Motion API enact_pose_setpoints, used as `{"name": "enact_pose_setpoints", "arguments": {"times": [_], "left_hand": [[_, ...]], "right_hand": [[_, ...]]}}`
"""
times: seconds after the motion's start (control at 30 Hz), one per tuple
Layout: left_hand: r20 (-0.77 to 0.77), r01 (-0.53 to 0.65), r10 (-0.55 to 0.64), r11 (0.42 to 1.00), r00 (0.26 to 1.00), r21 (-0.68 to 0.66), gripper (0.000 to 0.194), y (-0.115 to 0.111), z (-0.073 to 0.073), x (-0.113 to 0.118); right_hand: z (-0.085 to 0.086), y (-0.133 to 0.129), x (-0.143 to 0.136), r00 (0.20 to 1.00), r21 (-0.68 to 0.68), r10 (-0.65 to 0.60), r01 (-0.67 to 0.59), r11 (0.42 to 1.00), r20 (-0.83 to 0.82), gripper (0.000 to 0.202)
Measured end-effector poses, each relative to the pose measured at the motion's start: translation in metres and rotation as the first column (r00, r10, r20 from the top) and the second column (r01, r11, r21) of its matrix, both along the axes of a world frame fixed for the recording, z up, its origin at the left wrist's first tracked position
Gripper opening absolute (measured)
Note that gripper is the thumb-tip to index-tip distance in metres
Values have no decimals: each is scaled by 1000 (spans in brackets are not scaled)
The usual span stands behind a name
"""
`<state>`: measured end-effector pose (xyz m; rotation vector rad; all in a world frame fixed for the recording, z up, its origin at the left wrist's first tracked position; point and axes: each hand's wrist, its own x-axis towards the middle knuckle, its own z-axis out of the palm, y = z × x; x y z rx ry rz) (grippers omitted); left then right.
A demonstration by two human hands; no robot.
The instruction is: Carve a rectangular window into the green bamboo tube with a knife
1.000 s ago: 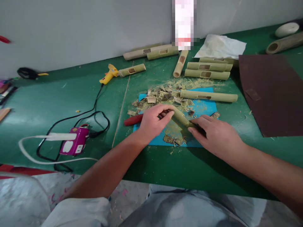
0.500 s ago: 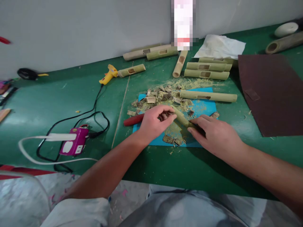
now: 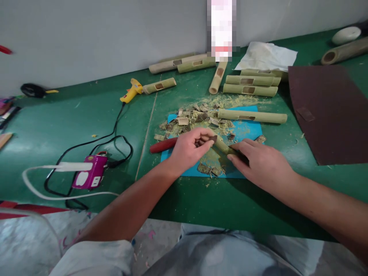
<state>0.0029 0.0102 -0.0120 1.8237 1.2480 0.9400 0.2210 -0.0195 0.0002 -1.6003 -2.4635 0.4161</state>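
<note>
A short green bamboo tube [image 3: 222,146] lies slanted over the blue sheet [image 3: 248,132]. My right hand [image 3: 260,161] grips its near end between thumb and fingers. Curled at the tube's far end, my left hand [image 3: 191,147] pinches a small dark brown bamboo chip [image 3: 214,138] at the fingertips; whether it also touches the tube I cannot tell. Beside my left hand a red handle [image 3: 163,145] sticks out, its other end hidden by the hand. Loose bamboo chips and shavings [image 3: 184,121] are heaped just beyond. A longer notched bamboo tube [image 3: 264,117] lies behind the hands.
More notched bamboo tubes [image 3: 249,90] lie at the back, some under a white tissue [image 3: 266,57]. On the left are a yellow glue gun [image 3: 131,92], its black cord and a purple power adapter [image 3: 89,172]. A dark brown sheet [image 3: 330,119] covers the right side.
My left fingers have shifted slightly, and the dark chip now shows at their tips. My right hand stays on the tube almost unmoved.
</note>
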Motion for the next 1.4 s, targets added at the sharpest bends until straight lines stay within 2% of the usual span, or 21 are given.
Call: {"name": "enact_pose_setpoints", "arguments": {"times": [0.1, 0.23, 0.47, 0.7, 0.83, 1.07, 1.2, 1.4], "left_hand": [[-121, 14, 1, 993, 993, 118, 13, 2, 4, -2], [-193, 30, 14, 975, 981, 222, 11, 2, 4, -3], [-242, 8, 54, 968, 969, 250, 11, 2, -1, -2], [-208, 6, 62, 950, 976, 313, 11, 2, 1, -4], [-252, 2, 77, 953, 965, 302, 13, 2, 1, -4], [-311, 51, 87, 911, 946, 408, 18, 3, -1, -6], [-362, 69, 84, 919, 928, 389, 15, 4, -1, -7], [-293, 38, 101, 900, 951, 434, 12, 4, -2, -9]], "right_hand": [[-1, 0, 0, 1000, 2, 2, -2, 1000, 7, 27], [-2, 0, 1, 1000, 12, 10, -10, 1000, 2, 28], [-1, 0, 0, 1000, 22, -7, 7, 1000, 0, 26], [-2, 0, 0, 1000, 20, -2, 3, 1000, -7, 26], [-3, 0, 0, 1000, 17, -3, 3, 1000, -14, 27], [-2, -1, 0, 1000, 8, 0, 0, 1000, -10, 27], [0, -1, -1, 1000, -5, -8, 8, 1000, -11, 26], [-1, -1, 0, 1000, 6, -8, 9, 1000, -17, 26]]}}
